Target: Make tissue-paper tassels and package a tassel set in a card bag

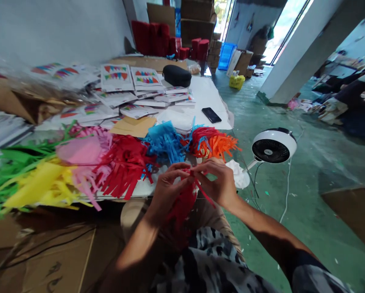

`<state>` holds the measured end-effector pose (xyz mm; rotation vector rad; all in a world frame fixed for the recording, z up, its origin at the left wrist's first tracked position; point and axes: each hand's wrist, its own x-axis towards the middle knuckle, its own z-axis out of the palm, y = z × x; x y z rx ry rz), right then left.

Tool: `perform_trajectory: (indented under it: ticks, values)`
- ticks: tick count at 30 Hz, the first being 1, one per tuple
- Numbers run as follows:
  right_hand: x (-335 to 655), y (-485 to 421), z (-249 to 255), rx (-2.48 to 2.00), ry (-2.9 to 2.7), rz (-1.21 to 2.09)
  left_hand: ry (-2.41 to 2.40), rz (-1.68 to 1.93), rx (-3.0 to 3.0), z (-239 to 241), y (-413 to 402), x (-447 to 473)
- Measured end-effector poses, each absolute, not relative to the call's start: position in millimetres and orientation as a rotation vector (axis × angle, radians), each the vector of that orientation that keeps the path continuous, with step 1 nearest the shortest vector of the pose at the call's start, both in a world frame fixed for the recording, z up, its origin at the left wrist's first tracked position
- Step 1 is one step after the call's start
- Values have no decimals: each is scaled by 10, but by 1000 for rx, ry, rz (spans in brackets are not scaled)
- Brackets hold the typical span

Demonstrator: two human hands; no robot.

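Both hands meet over my lap at the table's front edge. Between them is a red paper tassel [184, 203], its fringe hanging down below the fingers. My left hand [170, 187] is closed, pinching the tassel's top. Fingertips of my right hand [217, 179] pinch the same top from the other side, and a thin red strip slants down beneath them. On the table just beyond lie fringed bundles: red [127, 162], blue [165, 140] and orange [219, 144]. Pink [81, 150], yellow [42, 183] and green [20, 158] ones spread to the left.
Packets with printed bunting [116, 77] are stacked behind the bundles, near a black case [176, 76] and a phone [211, 115]. A fan [274, 146] stands right of the table, its cable on the green floor. Cardboard [54, 260] lies below left.
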<state>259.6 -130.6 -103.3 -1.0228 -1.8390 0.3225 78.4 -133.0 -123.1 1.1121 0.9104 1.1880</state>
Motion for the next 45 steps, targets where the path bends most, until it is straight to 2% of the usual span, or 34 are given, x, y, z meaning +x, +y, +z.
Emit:
perform_trajectory:
  ticks: [3, 8, 13, 16, 20, 27, 33, 38, 40, 43, 45]
  values:
    - [2557, -1242, -989, -1032, -1729, 596, 876, 1166, 1127, -1186, -1251, 759]
    - [2484, -1167, -1093, -996, -1716, 749, 827, 1212, 1002, -1116, -1130, 752]
    - [2591, -1271, -1315, -901, -2136, 1004, 671, 1471, 762, -977, -805, 529]
    - [2786, -1279, -1308, -976, -2372, 822, 611, 1568, 707, -847, -651, 366]
    - [2893, -1094, -1026, -1201, -2114, 488, 714, 1508, 844, -728, -599, 388]
    - [2563, -698, -532, -1001, -1800, 505, 776, 1323, 1159, -788, -476, 684]
    - [2386, -521, -701, -974, -1769, 455, 799, 1279, 1236, -970, -440, 692]
    - [2380, -111, -876, -1131, -1888, 488, 942, 1328, 1100, -1161, -408, 619]
    - [2396, 259, -902, -1253, -1996, 388, 1033, 1354, 1090, -1203, -382, 563]
    - [2382, 896, -925, -1693, -2219, 96, 1113, 1407, 1113, -1235, -355, 496]
    - [2329, 1253, -952, -1822, -2300, 77, 1110, 1408, 1128, -1245, -348, 488]
